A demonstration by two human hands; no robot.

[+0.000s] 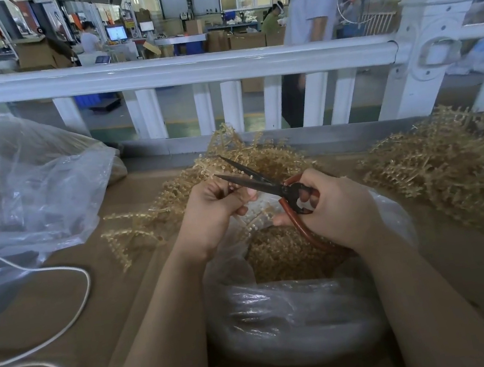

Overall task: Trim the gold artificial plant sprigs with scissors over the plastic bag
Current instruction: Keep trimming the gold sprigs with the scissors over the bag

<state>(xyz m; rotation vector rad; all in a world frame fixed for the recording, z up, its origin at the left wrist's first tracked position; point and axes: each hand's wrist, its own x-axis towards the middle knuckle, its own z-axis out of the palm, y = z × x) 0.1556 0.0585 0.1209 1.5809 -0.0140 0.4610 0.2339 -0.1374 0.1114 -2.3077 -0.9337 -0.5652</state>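
At the centre of the frame, a gold sprig (238,198) is pinched in the curled fingers of the left hand (216,209), its stem end hidden in the fist and its branches spreading toward the upper left. The scissors (269,186) are gripped by the right hand (332,203), fingers curled through and around the red-brown handle loops. The 2 dark blades are parted, tips aimed at the upper left, so their long axis runs diagonally across the sprig just above the left fingers. The cut point is judged to lie between the blades, very near the left fingertips; the closing stroke therefore calls for care there.

Directly below both hands sits the open plastic bag (286,312), clear, crinkled and glossy, already holding a heap of small gold trimmings (284,256). The sprigs are thin, stiff-looking plastic with beaded, fern-like branchlets. A loose pile of sprigs (441,167) lies at the right of the frame, another clump (249,156) behind the hands. A larger clear bag (20,193) fills the left, and a white cord (73,305) loops across the brown cardboard surface (117,282).
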